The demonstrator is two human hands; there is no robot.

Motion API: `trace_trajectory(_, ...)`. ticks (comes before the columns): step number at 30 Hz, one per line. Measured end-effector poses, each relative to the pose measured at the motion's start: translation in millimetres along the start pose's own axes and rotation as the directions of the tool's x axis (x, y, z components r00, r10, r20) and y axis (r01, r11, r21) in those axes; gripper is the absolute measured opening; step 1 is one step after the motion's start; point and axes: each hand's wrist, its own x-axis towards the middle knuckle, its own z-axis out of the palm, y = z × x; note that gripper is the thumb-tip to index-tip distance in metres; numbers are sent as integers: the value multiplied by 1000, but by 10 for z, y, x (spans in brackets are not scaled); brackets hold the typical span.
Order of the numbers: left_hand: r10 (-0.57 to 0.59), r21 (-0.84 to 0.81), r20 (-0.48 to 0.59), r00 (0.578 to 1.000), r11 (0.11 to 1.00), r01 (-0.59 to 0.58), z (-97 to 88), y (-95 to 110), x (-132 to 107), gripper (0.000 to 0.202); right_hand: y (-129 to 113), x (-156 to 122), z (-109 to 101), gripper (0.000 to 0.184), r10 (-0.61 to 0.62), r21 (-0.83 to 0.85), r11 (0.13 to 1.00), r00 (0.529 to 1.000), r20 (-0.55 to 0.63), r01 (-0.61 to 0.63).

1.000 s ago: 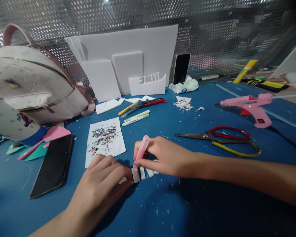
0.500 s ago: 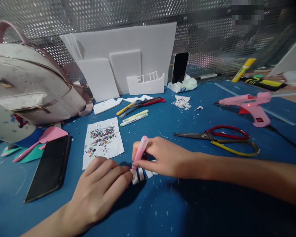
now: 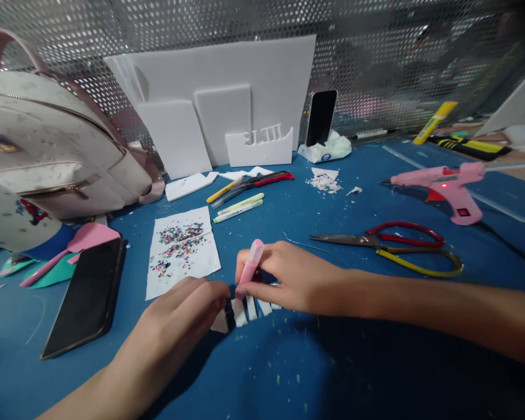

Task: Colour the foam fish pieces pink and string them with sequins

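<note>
My right hand (image 3: 295, 279) is closed around a pink craft knife (image 3: 250, 268), tip down on a row of small white foam pieces (image 3: 245, 310) lying on the blue table (image 3: 289, 361). My left hand (image 3: 181, 318) rests beside them, fingertips pressed on the leftmost foam piece. A white paper sheet with coloured glitter bits (image 3: 181, 248) lies just behind my left hand.
A black phone (image 3: 87, 294) lies at the left by a white backpack (image 3: 48, 146). White foam boards (image 3: 227, 111) lean on the perforated back wall, a second phone (image 3: 321, 116) beside them. Scissors (image 3: 389, 245), a pink glue gun (image 3: 446, 186) and pens (image 3: 240, 198) lie around.
My left hand has shifted slightly along the foam pieces, uncovering the leftmost one. My right hand and the knife stay almost where they were.
</note>
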Motion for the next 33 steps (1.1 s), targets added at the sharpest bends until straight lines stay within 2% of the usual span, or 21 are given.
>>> trace_trajectory(3,-59,-97,54,997,993,64,-2,-11,12,22,-5,1,2,21,4,-8,1000,1000,4,-3)
trace_trajectory(9,-141,-155,52,989,977,147,1,3,16,20,4,0,5,21,-10,-16,1000,1000,-5,10)
trace_trajectory(19,-57,-134,-16,998,990,55,36,-1,53,17,6,1,5,22,-10,-36,999,1000,-1,10)
trace_trajectory(23,-65,-153,-2,998,986,64,31,16,79,19,9,3,6,23,-13,-50,999,1000,2,13)
trace_trajectory(33,-72,-236,-44,996,970,59,94,38,46,20,24,4,27,21,-18,-71,997,1000,-19,17)
